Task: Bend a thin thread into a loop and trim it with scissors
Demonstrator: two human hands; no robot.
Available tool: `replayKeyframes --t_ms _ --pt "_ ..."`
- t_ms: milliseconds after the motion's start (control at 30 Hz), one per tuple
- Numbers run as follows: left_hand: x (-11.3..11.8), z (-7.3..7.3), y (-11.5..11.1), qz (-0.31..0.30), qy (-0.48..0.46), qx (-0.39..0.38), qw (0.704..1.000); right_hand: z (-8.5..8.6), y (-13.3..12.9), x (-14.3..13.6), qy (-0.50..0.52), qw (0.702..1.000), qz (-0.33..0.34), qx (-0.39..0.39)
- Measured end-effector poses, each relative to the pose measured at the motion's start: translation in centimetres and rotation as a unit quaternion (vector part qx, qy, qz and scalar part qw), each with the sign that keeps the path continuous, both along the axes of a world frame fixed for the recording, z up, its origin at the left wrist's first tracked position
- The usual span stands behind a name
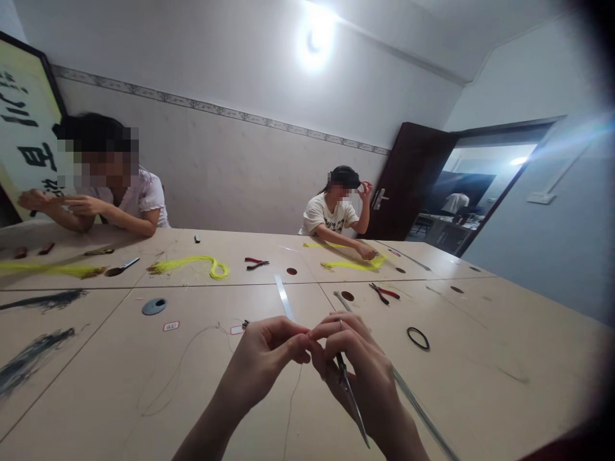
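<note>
My left hand (262, 368) and my right hand (358, 368) meet fingertip to fingertip above the table, pinching something very small between them; a thin pale thread (291, 397) hangs down from that spot. A slim metal tool (353, 403) with a pointed end, like tweezers or small scissors, lies in my right palm and points back toward me. What the fingertips hold is too small to identify.
On the beige table (480, 346) lie a metal ruler (283, 296), a black ring (418, 338), red-handled pliers (384, 293), a second pair of pliers (256, 262), yellow thread bundles (192, 264), dark tassels (29, 358) and a grey disc (154, 306). Two people work at the far side. An open door (408, 182) is at right.
</note>
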State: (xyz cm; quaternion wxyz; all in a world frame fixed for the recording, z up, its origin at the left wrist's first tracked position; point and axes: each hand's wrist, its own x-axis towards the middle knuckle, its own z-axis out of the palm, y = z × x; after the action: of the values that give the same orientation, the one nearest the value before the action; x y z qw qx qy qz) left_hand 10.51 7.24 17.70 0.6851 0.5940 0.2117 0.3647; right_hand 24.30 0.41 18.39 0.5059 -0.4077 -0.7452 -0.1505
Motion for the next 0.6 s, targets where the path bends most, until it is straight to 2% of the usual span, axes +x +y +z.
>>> replayKeyframes --t_ms 367,600 --pt "-0.30 0.37 0.08 0.012 0.062 -0.003 0.998 0.02 -0.11 -0.09 0.018 1.000 -0.012 -0.008" --pt "-0.68 0.02 0.78 0.009 0.076 0.058 0.995 -0.47 0.59 -0.28 0.020 0.999 -0.031 0.022"
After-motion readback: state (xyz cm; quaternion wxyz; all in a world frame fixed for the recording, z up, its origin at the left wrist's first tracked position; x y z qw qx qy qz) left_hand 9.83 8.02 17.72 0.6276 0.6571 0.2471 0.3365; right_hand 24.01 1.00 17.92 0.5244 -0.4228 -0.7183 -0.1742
